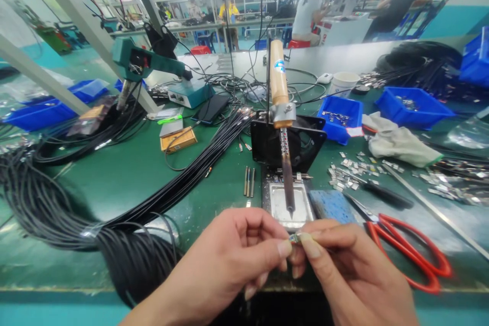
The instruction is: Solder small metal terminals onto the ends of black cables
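A small metallic connector (294,238) is pinched between the fingertips of both my hands, close to the table's front edge. My left hand (239,257) closes on its left end with thumb and forefinger. From the other side, my right hand (346,262) grips it the same way; the fingers cover most of the part. Just beyond my fingers, a wooden-handled soldering iron (279,74) is fixed tip-down above a metal solder tray (272,198). To the right of the tray lies a blue sponge (331,206).
Red-handled scissors (414,249) lie right of my right hand, near loose connector shells (346,170). A black fan (263,140) stands behind the iron. Bundled black cables (183,173) stretch across the left. Blue bins (414,109), a glove (401,145) and a hot-air gun (148,61) stand farther back.
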Demonstrator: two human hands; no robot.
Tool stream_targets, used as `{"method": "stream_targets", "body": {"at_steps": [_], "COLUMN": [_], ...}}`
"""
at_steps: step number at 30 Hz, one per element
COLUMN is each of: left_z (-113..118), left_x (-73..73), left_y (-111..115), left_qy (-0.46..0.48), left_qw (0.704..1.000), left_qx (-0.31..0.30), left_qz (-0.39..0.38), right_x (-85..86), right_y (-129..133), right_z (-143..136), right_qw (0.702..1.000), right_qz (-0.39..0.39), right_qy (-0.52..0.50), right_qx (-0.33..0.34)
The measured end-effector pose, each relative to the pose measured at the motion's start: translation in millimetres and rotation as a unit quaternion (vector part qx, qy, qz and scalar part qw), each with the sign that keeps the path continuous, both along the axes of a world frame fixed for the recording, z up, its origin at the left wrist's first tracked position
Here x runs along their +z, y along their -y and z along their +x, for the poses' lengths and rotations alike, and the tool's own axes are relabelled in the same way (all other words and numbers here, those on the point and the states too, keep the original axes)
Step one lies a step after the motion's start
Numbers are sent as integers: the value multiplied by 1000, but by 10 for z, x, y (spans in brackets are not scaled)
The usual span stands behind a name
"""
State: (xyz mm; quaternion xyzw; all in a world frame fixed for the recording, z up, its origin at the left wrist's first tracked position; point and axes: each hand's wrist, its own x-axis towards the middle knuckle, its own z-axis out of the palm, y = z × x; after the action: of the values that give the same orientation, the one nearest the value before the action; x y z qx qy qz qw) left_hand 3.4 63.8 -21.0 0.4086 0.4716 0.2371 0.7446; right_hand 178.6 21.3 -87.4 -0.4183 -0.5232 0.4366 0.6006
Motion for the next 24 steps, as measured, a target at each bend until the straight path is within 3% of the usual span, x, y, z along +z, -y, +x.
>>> {"method": "stream_targets", "body": {"at_steps": [5,9,19,24], "left_z": [41,85,155,135], "left_x": [8,-15,-87,-47], "left_y": [65,100,133,165], "left_qy": [-41,-12,31,-23], "left_qw": [998,998,996,997], "left_qx": [7,34,84,73], "left_qz": [37,41,4,16], "right_x": [15,14,-20,72], "right_y": [24,29,19,48], "right_z": [-8,-34,2,48], "right_qw": [999,998,999,994], "right_qz": [-21,-32,-31,-54], "right_qy": [-24,-52,-25,75], "right_qx": [3,-17,12,-62]}}
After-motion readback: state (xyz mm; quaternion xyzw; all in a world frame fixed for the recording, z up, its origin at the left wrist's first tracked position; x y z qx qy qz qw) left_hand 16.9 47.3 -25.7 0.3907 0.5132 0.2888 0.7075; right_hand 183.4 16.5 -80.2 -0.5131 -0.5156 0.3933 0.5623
